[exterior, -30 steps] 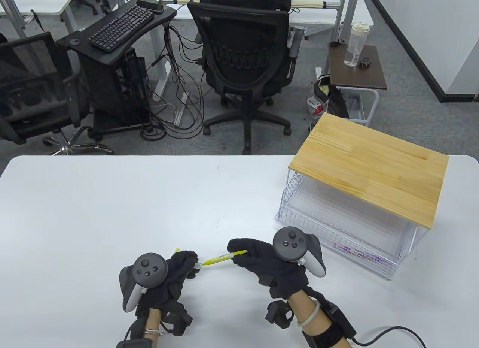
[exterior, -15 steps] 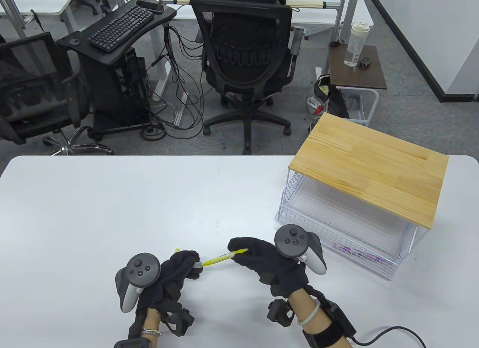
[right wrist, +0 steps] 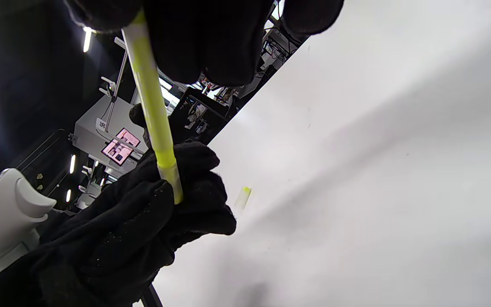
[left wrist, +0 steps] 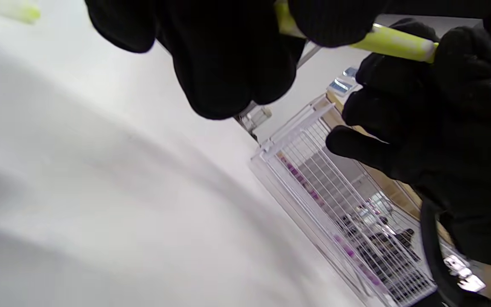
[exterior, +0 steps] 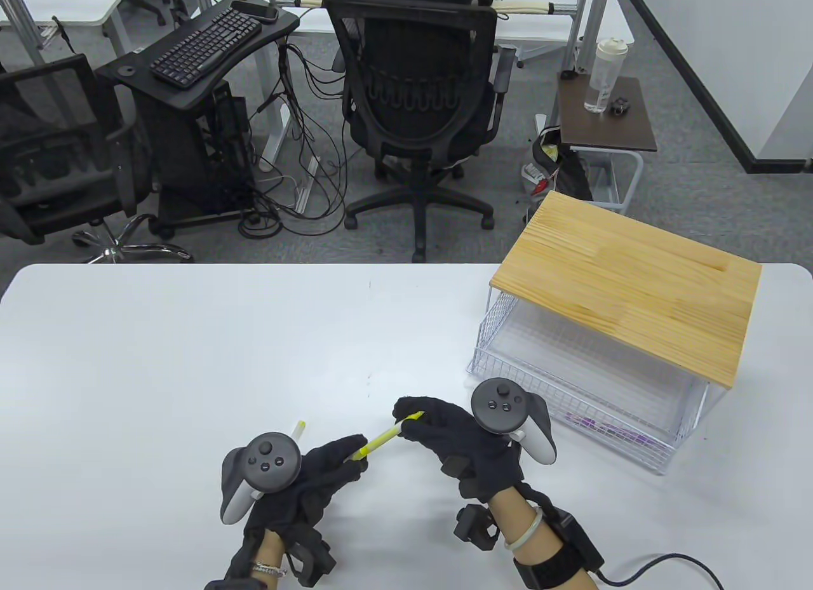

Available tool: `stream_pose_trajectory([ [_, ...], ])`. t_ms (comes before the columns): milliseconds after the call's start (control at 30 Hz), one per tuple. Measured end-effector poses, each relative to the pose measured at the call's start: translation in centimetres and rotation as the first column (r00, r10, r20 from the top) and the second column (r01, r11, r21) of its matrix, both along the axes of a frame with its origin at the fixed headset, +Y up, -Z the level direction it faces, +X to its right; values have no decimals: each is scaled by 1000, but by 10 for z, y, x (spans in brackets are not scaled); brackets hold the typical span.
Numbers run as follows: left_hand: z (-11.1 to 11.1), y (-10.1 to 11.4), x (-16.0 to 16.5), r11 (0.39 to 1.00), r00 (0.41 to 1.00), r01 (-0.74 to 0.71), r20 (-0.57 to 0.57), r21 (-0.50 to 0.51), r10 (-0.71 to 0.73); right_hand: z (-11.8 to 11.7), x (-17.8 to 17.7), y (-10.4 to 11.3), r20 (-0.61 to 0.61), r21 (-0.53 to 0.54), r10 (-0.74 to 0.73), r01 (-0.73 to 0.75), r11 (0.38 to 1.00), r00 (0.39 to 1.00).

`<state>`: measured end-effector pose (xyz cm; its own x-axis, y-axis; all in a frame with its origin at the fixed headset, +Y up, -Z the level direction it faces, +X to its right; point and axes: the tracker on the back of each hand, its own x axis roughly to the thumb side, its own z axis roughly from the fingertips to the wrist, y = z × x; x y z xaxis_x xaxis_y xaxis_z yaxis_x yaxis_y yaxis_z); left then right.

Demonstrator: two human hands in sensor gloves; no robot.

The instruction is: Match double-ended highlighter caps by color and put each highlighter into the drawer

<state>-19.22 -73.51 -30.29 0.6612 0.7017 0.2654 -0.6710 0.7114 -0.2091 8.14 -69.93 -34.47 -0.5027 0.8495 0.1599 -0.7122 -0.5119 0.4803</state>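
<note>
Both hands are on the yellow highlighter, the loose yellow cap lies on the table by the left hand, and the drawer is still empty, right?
Not empty: the table view shows purple highlighters already in the wire drawer. The rest holds: left hand and right hand hold the yellow highlighter; the yellow cap lies beside the left hand.

Grey carpet [exterior: 686,196], black office chair [exterior: 416,101], keyboard stand [exterior: 203,44], perhaps white walls [exterior: 737,37]

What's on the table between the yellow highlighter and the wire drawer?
Only the right hand, gripping the highlighter. Past it, bare white table runs to the drawer, as the table view shows.
</note>
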Motion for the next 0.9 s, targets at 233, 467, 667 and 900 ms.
stream_pose_trajectory([
  [233, 11, 8, 10, 964, 971, 192, -176, 186, -160, 2, -1, 0, 38, 31, 32, -33, 999, 999],
  [467, 22, 15, 20, 901, 940, 284, -278, 327, -195, 3, 1, 0, 72, 38, 27, -30, 999, 997],
  [667, 27, 16, 27, 853, 917, 357, -317, 380, -242, 1, 3, -5, 65, -5, -5, 6, 1000, 998],
  [900, 27, 13, 37, 887, 936, 306, -278, 346, -214, 0, -6, -14, -33, -88, -60, 57, 995, 998],
])
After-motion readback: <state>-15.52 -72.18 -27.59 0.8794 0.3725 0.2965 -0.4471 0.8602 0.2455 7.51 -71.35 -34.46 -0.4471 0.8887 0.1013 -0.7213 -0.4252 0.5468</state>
